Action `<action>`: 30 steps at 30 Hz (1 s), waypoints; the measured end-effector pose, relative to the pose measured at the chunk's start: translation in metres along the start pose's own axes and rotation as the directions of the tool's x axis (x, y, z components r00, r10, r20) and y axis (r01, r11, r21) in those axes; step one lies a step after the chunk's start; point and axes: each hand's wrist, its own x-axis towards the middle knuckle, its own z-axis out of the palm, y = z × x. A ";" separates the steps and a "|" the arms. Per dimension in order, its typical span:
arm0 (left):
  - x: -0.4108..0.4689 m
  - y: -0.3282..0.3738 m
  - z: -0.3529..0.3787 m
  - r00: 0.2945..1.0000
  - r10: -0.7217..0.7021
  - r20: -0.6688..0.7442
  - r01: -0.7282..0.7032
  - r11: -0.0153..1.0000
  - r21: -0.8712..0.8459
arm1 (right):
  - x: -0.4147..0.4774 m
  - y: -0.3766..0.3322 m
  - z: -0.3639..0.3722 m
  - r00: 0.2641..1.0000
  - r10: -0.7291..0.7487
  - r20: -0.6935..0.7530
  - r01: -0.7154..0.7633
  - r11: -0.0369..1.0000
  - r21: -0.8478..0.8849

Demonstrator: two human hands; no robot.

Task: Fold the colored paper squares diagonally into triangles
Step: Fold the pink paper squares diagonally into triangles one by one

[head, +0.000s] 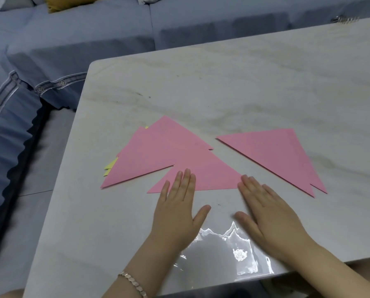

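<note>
The pink triangle (203, 175) lies flat, creased, under the left hand (176, 209) fingertips.

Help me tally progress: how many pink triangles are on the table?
3 clearly: the left triangle topping a pile, the middle triangle under the left hand's fingertips, the right triangle. Pink edges peeking beneath left and right ones suggest more hidden.
</note>
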 end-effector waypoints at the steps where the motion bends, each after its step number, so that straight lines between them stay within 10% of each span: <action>1: 0.000 0.000 -0.001 1.000 -0.005 0.003 0.005 1.000 0.003 | -0.002 0.004 -0.001 1.000 0.023 -0.003 -0.023 1.000 0.001; 11: 0.005 0.056 -0.002 0.973 0.228 0.020 -0.227 0.973 -0.048 | -0.004 0.003 0.007 0.996 0.077 -0.032 -0.077 0.997 0.001; 30: -0.037 -0.052 -0.001 0.987 -0.162 -0.006 0.162 0.987 0.018 | -0.015 -0.002 0.006 0.983 0.171 -0.064 -0.169 0.985 0.033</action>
